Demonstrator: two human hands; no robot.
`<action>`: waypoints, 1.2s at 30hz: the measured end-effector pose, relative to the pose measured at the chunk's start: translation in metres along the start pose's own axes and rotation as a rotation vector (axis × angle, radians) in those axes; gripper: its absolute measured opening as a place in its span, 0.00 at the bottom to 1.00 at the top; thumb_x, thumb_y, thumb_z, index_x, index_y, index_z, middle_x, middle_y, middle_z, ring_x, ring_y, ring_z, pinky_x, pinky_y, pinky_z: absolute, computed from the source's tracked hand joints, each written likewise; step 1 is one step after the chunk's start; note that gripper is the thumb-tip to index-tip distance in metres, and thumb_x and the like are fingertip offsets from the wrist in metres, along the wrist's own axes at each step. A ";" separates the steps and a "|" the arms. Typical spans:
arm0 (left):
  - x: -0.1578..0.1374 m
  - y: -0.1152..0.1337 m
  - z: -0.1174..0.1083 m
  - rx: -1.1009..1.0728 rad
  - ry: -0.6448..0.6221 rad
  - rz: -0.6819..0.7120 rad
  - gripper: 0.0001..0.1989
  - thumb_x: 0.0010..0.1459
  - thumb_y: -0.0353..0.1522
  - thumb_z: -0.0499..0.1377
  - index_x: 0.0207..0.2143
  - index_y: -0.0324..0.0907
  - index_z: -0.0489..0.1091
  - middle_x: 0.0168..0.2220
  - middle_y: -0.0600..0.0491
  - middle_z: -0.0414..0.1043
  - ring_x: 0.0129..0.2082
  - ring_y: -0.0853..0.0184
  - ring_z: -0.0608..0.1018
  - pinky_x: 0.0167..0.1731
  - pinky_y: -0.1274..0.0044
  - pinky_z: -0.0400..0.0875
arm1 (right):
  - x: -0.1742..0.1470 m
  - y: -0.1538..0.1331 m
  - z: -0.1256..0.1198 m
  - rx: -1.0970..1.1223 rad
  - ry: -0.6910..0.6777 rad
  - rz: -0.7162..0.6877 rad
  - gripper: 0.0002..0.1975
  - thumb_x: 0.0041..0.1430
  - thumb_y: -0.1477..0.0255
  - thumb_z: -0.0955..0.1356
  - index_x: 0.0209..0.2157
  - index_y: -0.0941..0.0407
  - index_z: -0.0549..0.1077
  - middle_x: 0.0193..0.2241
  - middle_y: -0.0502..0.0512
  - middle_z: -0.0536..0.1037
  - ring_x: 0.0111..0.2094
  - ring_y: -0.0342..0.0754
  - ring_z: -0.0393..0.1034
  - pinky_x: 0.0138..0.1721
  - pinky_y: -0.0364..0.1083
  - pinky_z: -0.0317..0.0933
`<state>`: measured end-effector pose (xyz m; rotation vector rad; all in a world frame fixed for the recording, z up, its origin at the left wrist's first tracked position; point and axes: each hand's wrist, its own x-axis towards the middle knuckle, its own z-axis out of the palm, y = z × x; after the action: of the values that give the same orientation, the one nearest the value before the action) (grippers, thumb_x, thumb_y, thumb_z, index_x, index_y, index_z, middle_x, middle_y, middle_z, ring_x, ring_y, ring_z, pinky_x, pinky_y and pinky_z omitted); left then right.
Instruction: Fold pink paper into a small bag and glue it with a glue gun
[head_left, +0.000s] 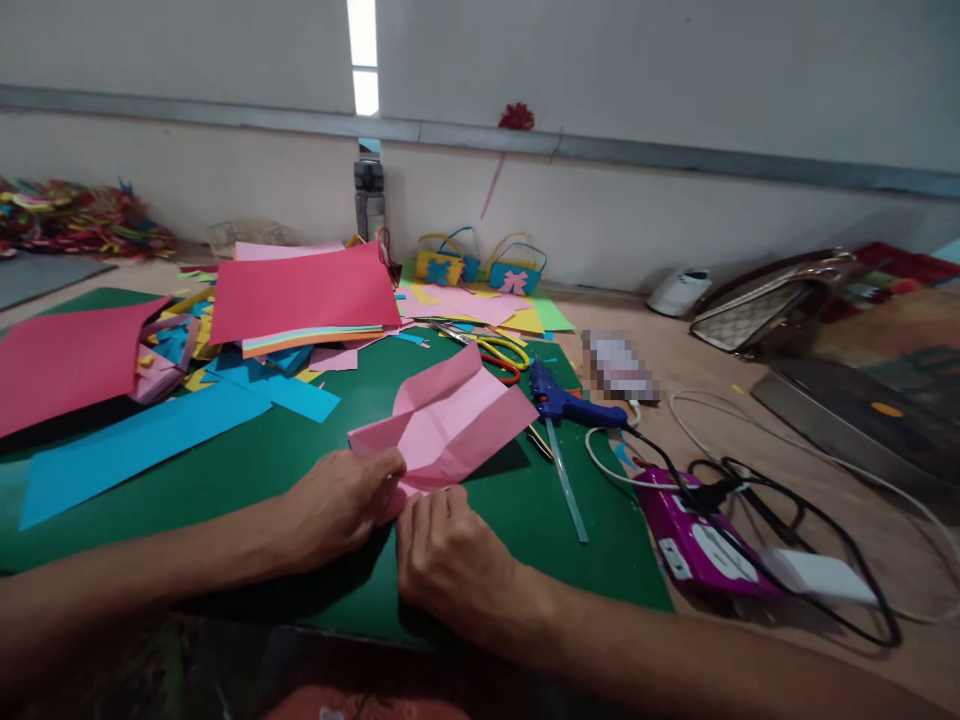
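Between my hands is a sheet of pink paper (450, 425) with several creases, its far part raised off the green board (300, 515). My left hand (349, 500) is closed on the paper's near left edge, the thumb on top. Close beside it, my right hand (454, 545) is closed in a fist on the near edge; the fingertips are hidden. Just beyond the paper lie scissors with yellow handles (504, 348) and red ones (501, 372). A blue glue gun (566, 400) rests to the right, with a clear glue stick (568, 485) near it.
Coloured sheets (300, 295) and blue strips (142, 445) lie at the left. Small paper bags (514, 278) stand at the back. A purple power strip (697, 540) with tangled cables, a pixelated phone-like object (619, 365) and a handbag (772, 300) are at the right.
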<state>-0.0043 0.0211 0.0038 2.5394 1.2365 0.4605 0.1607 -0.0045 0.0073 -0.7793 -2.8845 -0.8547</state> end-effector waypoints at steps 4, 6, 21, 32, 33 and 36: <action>-0.002 0.001 -0.021 -0.099 0.297 0.155 0.08 0.59 0.28 0.48 0.29 0.39 0.65 0.19 0.58 0.65 0.18 0.75 0.65 0.20 0.83 0.56 | -0.012 0.016 -0.002 0.009 0.003 -0.116 0.09 0.50 0.84 0.58 0.26 0.61 0.67 0.19 0.55 0.69 0.18 0.47 0.62 0.18 0.46 0.49; 0.000 -0.005 -0.032 -0.059 0.441 0.134 0.08 0.59 0.28 0.50 0.29 0.39 0.66 0.20 0.57 0.67 0.18 0.76 0.66 0.20 0.83 0.58 | -0.020 0.024 -0.001 -0.005 0.009 -0.174 0.09 0.52 0.83 0.58 0.27 0.62 0.68 0.21 0.57 0.70 0.19 0.47 0.63 0.20 0.47 0.51; -0.005 -0.039 -0.001 0.209 0.121 0.454 0.07 0.61 0.29 0.51 0.39 0.41 0.67 0.38 0.50 0.72 0.32 0.68 0.70 0.32 0.76 0.65 | -0.043 0.055 0.019 0.027 0.084 -0.143 0.11 0.57 0.81 0.59 0.31 0.64 0.71 0.31 0.65 0.76 0.32 0.52 0.69 0.30 0.50 0.58; 0.000 -0.031 -0.004 0.261 -0.018 0.436 0.10 0.61 0.34 0.49 0.41 0.44 0.67 0.37 0.50 0.67 0.31 0.67 0.65 0.31 0.74 0.60 | -0.044 0.051 0.022 0.231 0.094 0.008 0.15 0.59 0.80 0.56 0.40 0.63 0.71 0.33 0.63 0.75 0.37 0.53 0.67 0.36 0.51 0.59; -0.001 -0.030 -0.004 0.252 -0.022 0.429 0.10 0.61 0.34 0.49 0.41 0.44 0.67 0.37 0.50 0.67 0.31 0.67 0.65 0.31 0.74 0.60 | -0.043 0.051 0.022 0.239 0.090 0.012 0.15 0.59 0.80 0.56 0.40 0.63 0.71 0.33 0.63 0.75 0.37 0.54 0.67 0.36 0.51 0.59; -0.003 -0.027 -0.003 0.238 -0.016 0.406 0.10 0.61 0.34 0.50 0.41 0.44 0.68 0.36 0.50 0.68 0.32 0.66 0.66 0.31 0.73 0.60 | -0.042 0.051 0.021 0.244 0.070 0.021 0.14 0.58 0.80 0.57 0.40 0.63 0.71 0.33 0.64 0.74 0.37 0.54 0.67 0.36 0.51 0.59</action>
<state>-0.0266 0.0350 -0.0041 3.0040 0.8063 0.3939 0.2237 0.0243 0.0075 -0.7367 -2.8399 -0.5028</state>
